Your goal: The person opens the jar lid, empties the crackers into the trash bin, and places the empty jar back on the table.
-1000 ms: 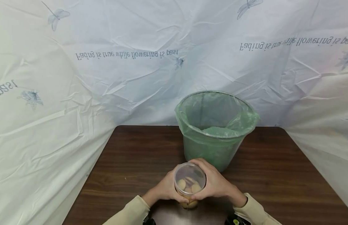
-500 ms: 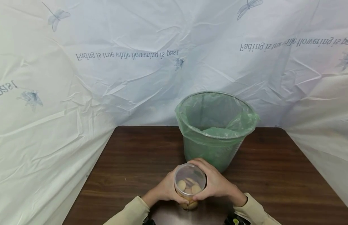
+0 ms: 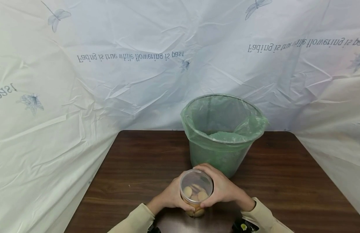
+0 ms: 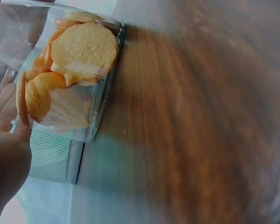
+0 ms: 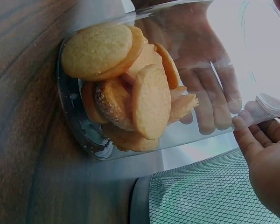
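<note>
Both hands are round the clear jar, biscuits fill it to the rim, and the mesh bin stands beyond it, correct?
Not quite: the biscuits sit only in the lower part of the clear jar, as the right wrist view shows. The rest is right.

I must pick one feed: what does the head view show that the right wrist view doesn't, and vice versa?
Only the head view: the open top of the round mesh bin lined with green plastic, and the blue-grey lettering on the white cloth.

Only the right wrist view: the sugary-looking edge of one round golden biscuit, and fingers seen through the wall of the clear plastic jar.

Both: the jar with biscuits inside, the left hand and right hand gripping it, the bin's mesh side, the dark brown wooden table.
</note>
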A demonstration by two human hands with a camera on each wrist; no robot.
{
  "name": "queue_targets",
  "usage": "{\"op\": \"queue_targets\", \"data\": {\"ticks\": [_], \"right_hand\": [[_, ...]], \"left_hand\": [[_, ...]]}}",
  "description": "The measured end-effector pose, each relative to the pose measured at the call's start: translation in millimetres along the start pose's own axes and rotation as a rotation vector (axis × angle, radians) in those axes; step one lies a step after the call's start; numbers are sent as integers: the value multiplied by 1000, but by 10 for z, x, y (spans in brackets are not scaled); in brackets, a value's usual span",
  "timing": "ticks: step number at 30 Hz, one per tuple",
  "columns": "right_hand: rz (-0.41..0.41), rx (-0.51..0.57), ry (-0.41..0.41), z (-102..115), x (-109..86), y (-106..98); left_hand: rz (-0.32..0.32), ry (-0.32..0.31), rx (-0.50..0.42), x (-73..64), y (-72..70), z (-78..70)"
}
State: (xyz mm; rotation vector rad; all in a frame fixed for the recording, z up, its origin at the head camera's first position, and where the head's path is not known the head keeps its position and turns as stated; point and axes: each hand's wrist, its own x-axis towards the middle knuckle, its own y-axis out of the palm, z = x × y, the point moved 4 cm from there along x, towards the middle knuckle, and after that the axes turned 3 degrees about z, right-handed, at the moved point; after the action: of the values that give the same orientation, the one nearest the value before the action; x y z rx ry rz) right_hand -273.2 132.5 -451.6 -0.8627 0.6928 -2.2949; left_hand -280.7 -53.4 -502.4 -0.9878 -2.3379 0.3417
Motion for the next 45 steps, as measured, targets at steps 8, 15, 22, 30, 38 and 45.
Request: {"op": "queue_targets", "data": {"ticks": [8,15,22,30,38,45], "right_hand": [[33,51,1,8,13,4],[49,59,-9,3,24,-4],[86,68,-18,-6,35,-17],[123,47,-21,8,53,-43],[149,9,-47,34,67,-70],[192,44,-24,15,53,-58]], "left_hand": [[-2,-5,-6,-9,-1,12],[-8,3,14,-4,-7,9],[-9,24,-4,-1,0,-10],[11,16,-60,-14,22,-11],[21,28,-51,34,-39,-314],[16,20,-51,-2,3,-108]]}}
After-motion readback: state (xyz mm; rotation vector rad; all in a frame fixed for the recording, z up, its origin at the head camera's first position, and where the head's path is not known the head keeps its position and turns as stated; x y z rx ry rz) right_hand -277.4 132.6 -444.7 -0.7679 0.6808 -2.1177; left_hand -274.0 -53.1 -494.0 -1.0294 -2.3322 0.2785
